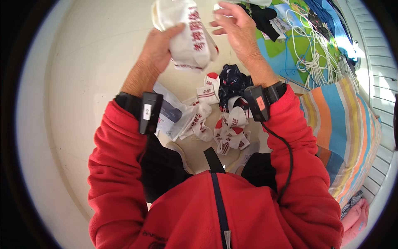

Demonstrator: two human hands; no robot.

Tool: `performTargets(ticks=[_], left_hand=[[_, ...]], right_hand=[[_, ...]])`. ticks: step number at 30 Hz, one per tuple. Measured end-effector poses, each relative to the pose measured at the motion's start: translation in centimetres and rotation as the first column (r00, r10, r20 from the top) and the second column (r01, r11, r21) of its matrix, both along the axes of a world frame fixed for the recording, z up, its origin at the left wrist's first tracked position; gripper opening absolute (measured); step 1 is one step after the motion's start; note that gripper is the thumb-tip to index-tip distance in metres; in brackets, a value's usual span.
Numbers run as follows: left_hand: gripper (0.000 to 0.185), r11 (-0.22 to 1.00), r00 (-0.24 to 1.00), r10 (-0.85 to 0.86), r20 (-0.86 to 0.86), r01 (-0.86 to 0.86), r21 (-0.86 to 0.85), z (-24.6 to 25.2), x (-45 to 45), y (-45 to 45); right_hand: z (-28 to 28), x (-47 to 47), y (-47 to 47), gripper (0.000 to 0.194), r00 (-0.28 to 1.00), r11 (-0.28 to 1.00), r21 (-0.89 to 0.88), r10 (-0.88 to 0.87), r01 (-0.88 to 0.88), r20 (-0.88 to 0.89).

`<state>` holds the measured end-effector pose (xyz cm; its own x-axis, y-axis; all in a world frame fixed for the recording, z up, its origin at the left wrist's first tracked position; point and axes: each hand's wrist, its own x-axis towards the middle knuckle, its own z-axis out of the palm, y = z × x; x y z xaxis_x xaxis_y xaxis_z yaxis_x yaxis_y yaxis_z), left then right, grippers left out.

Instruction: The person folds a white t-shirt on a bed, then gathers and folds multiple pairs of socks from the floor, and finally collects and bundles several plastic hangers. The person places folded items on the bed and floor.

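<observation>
My left hand (160, 46) grips white socks (186, 37) with red lettering, thumb across the front, held up in the air. Whether they are one pair or more I cannot tell. To their right, my right hand (234, 29) is raised with fingers apart and holds nothing. Below on the floor lie more white socks (230, 133) with red writing and red patches, some overlapping. A folded white sock (208, 93) rests beside a dark crumpled plastic bag (233, 81). A clear plastic bag (174, 115) with something dark grey in it lies to the left, white socks along its edge.
On the right stands a striped cushion (339, 124) beside white slatted panels (373, 59). Beyond it a colourful mat (273, 46) holds tangled white cord (314, 62), blue hangers (289, 73) and black socks (264, 17). Pink cloth (356, 218) lies at lower right. Pale floor (93, 56) extends left.
</observation>
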<state>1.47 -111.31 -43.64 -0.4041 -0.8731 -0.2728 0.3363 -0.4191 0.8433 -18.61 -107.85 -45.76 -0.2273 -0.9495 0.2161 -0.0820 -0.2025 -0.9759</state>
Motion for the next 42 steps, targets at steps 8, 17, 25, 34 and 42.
performTargets(ticks=[8, 17, 25, 34, 42], left_hand=[[0.042, 0.992, 0.992, 0.114, 0.061, -0.117, 0.047, 0.2, 1.5, -1.1], [0.037, 0.995, 0.995, 0.089, 0.045, -0.091, 0.037, 1.0, 2.1, -0.7], [0.039, 0.994, 0.991, 0.109, -0.073, -0.109, 0.004, 1.2, 1.5, -1.1], [0.033, 0.999, 0.996, 0.041, -0.074, -0.039, 0.028, 1.3, 1.1, -1.1], [0.057, 0.948, 0.858, -0.262, -0.442, 0.314, 0.046, 2.2, 0.5, 0.0]], right_hand=[[-15.3, 1.0, 9.9, 0.033, 0.635, 0.968, 0.248, 0.168, 0.037, -0.754], [-16.6, 0.4, 7.0, 0.019, 0.642, 0.842, 0.48, 0.229, 0.247, -0.732], [0.0, -3.8, 2.4, 0.01, 0.878, 0.946, 0.291, 0.256, -0.142, -0.404], [9.4, 0.9, 1.8, 0.014, 0.808, 0.869, 0.324, 0.477, -0.375, -0.345], [8.2, 3.4, -2.0, 0.023, 0.881, 0.997, -0.067, 0.008, -0.045, -0.474]])
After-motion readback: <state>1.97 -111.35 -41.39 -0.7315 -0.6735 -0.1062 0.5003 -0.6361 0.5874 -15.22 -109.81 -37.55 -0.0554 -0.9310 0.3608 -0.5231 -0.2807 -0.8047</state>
